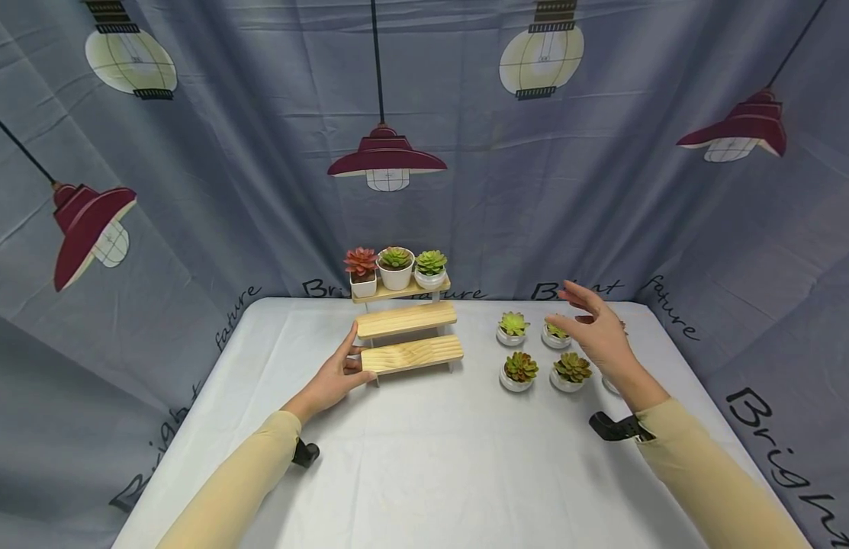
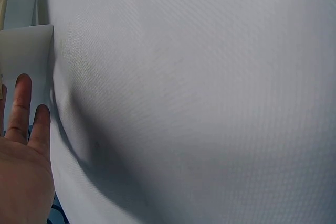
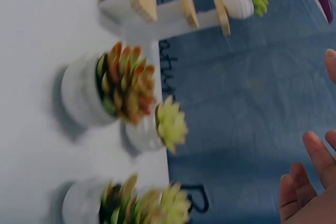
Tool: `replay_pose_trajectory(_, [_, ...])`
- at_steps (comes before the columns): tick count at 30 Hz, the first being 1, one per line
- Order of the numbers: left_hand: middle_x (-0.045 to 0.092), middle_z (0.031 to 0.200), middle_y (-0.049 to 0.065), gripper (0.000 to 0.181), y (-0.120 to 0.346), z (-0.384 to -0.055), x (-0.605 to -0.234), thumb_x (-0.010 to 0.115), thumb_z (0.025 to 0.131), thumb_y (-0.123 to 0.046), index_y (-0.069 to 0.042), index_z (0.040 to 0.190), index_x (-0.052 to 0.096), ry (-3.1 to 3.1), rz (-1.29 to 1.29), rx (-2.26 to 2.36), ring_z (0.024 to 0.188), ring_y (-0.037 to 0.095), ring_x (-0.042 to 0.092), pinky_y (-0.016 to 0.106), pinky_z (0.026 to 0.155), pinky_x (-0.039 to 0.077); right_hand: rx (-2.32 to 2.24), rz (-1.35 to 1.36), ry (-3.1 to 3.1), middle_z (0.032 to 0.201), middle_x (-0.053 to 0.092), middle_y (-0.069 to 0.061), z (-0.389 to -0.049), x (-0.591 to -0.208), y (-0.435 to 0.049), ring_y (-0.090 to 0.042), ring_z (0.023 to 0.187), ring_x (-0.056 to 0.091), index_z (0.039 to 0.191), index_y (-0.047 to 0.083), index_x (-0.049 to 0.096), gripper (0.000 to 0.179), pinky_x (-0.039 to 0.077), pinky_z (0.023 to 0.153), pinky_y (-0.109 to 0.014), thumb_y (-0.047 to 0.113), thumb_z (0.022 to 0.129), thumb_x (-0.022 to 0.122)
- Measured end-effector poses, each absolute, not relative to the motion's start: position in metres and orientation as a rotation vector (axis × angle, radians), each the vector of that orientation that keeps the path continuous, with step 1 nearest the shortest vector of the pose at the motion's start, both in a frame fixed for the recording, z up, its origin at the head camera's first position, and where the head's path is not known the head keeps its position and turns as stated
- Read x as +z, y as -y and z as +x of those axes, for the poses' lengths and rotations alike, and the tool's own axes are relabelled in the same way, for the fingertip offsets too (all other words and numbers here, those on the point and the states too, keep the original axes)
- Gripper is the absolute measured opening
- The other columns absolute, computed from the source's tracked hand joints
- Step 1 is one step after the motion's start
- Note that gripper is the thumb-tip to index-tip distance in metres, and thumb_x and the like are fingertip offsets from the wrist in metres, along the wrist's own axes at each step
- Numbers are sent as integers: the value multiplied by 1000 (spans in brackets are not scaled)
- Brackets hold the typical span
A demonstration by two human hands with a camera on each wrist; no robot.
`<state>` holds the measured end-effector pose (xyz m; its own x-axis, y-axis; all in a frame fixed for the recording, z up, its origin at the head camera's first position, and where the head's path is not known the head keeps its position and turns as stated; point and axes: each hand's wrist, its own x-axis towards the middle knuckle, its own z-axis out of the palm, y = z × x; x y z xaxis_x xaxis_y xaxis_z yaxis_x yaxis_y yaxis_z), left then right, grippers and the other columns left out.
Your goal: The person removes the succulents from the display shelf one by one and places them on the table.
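A three-tier wooden shelf (image 1: 412,354) with clear side panels stands towards the back of the table. My left hand (image 1: 336,379) is at its left side, thumb by the lowest board and index finger up near the middle one. In the left wrist view, straight fingers (image 2: 21,106) lie against the side panel (image 2: 31,51). On the right, my right hand (image 1: 598,335) hovers over potted succulents, thumb and fingers spread apart with nothing between them. Below its fingertips is a light green succulent (image 1: 556,335), partly covered. Darker succulents (image 1: 570,370) (image 1: 518,371) stand in front.
The top board carries a red succulent (image 1: 361,271) and two green ones (image 1: 395,268) (image 1: 431,268). Another pale green succulent (image 1: 512,329) stands at the left of the right-hand group; more are partly hidden by my right hand. A grey printed curtain (image 1: 465,221) surrounds the white table (image 1: 424,457).
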<state>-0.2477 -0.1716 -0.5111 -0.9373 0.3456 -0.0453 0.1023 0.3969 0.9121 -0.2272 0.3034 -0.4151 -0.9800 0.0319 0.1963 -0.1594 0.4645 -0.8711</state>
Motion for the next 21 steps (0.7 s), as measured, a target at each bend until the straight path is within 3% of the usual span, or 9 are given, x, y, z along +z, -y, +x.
replay_pose_trajectory(7, [41, 151, 17, 109, 175, -252, -521, 79, 94, -29, -41, 164, -4, -2437, 388, 1589, 117, 29, 58, 52, 107, 44, 1595, 266, 2490, 154, 48, -11, -247, -408, -271, -31, 141, 37, 161, 19, 35, 82, 30, 110, -53, 37, 94, 78])
replay_pose_trajectory(21, [39, 154, 18, 107, 174, -250, -518, 77, 95, -29, -40, 164, -4, -2435, 400, 1588, 120, 29, 56, 52, 108, 43, 1677, 367, 2503, 155, 46, -7, -280, -403, -214, -28, 145, 34, 160, 21, 36, 84, 26, 117, -53, 41, 91, 79])
